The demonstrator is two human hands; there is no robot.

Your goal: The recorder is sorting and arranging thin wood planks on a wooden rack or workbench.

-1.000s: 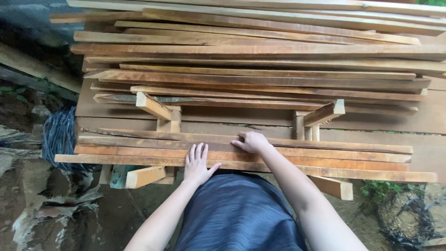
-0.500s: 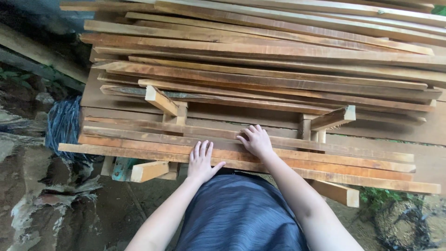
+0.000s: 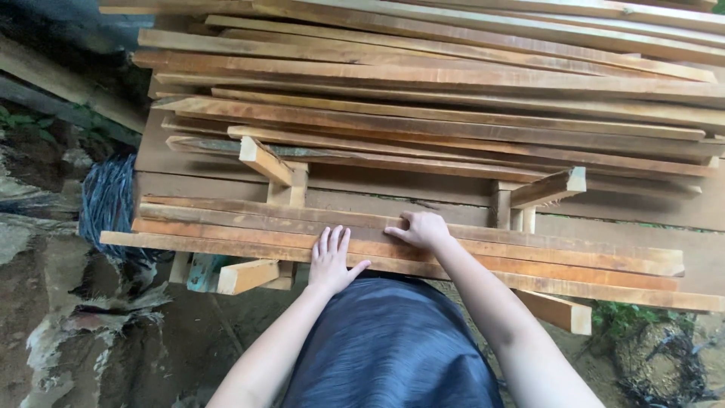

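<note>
— Hands? 
— Left hand [image 3: 331, 261] flat, fingers spread, and right hand [image 3: 423, 229] curled, both resting on the near long reddish-brown wooden planks [image 3: 529, 253].
— Surroundings? 
— Blue-grey bundled netting [image 3: 106, 200] far left.

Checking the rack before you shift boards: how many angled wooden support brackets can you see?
4. Upper left bracket, upper right bracket, lower left bracket beside the left hand, lower right bracket. Others may be hidden under the planks.

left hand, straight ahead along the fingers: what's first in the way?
The left hand lies flat on the nearest planks, fingers pointing away from the body. Straight on, it would slide over them and probably meet the upright wooden block or the wide board behind; depth is unclear.
</note>
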